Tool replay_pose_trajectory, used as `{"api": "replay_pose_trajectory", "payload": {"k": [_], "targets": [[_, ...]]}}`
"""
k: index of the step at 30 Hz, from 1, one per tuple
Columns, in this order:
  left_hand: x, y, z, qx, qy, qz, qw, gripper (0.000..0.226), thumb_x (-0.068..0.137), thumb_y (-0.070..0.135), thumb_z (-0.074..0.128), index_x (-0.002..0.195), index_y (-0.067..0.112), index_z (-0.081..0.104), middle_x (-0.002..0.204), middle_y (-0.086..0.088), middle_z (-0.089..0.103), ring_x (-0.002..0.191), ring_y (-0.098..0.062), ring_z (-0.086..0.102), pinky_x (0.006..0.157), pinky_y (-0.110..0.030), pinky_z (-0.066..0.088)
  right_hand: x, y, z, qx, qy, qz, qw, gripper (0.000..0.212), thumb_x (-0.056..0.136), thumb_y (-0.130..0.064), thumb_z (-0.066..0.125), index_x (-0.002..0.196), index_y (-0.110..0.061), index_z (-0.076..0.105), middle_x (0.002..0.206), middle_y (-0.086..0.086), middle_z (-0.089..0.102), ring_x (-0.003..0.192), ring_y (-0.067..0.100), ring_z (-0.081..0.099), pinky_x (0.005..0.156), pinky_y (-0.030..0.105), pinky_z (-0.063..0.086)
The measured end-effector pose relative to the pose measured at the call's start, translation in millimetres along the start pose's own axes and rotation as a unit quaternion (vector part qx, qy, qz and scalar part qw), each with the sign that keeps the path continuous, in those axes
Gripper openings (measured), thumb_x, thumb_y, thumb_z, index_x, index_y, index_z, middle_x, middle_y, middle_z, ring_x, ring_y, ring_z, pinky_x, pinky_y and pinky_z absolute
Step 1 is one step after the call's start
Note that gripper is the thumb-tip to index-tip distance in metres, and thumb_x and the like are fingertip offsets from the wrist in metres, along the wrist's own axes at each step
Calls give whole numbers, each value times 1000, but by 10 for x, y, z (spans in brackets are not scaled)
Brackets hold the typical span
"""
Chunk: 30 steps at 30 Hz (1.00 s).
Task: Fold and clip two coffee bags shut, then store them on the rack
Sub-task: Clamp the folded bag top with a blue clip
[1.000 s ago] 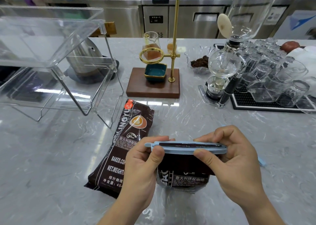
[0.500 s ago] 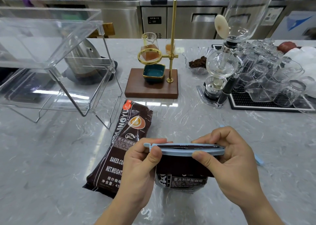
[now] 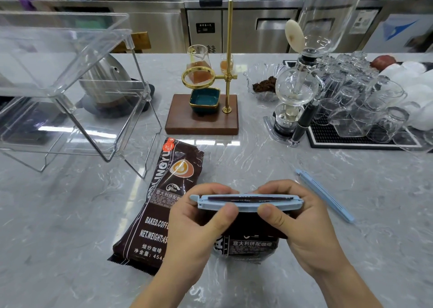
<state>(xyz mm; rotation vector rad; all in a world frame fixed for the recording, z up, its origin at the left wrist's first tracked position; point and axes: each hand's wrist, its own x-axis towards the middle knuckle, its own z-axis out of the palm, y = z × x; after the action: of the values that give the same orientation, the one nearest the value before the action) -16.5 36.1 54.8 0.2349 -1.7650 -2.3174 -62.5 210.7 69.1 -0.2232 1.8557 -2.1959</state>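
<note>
A dark brown coffee bag (image 3: 250, 244) stands upright near the counter's front edge, its folded top caught in a light blue clip (image 3: 248, 202). My left hand (image 3: 194, 223) pinches the clip's left half and my right hand (image 3: 302, 223) pinches its right half, thumbs on the near side. A second coffee bag (image 3: 161, 204) lies flat just to the left, partly behind my left hand. A second blue clip (image 3: 325, 195) lies loose on the counter to the right. The clear acrylic rack (image 3: 70, 92) stands at the left.
A brass pour-over stand on a wooden base (image 3: 203, 118) is behind the bags. A glass siphon brewer (image 3: 297, 92) and a black mat with several upturned glasses (image 3: 360, 111) fill the right. A steel kettle (image 3: 105, 80) sits behind the rack.
Both hands stay pinched on the clip over the standing bag. The loose clip on the right has come fully into sight as the view shifted slightly.
</note>
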Motion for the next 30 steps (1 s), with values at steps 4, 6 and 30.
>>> {"api": "replay_pose_trajectory", "payload": {"k": [4, 6, 30], "targets": [[27, -21, 40, -15, 10, -5, 1000, 39, 56, 41, 96, 85, 22, 77, 86, -7, 80, 79, -17, 77, 69, -22, 59, 16, 15, 34, 23, -6, -5, 1000, 42, 61, -43, 92, 89, -16, 76, 93, 13, 80, 85, 29, 77, 72, 32, 61], [40, -20, 51, -34, 0, -7, 999, 41, 52, 39, 98, 82, 22, 76, 87, -9, 81, 79, -19, 78, 69, -23, 59, 19, 17, 50, 24, 1, -11, 1000, 41, 60, -42, 92, 88, -17, 76, 91, 12, 80, 83, 27, 77, 71, 30, 61], [32, -290, 45, 40, 14, 61, 997, 21, 67, 31, 83, 87, 30, 76, 83, 5, 80, 78, -4, 75, 69, -14, 56, -25, 266, 108, -43, 59, -73, 995, 39, 65, -53, 85, 97, -34, 74, 91, -5, 79, 85, 8, 75, 72, 14, 56]]}}
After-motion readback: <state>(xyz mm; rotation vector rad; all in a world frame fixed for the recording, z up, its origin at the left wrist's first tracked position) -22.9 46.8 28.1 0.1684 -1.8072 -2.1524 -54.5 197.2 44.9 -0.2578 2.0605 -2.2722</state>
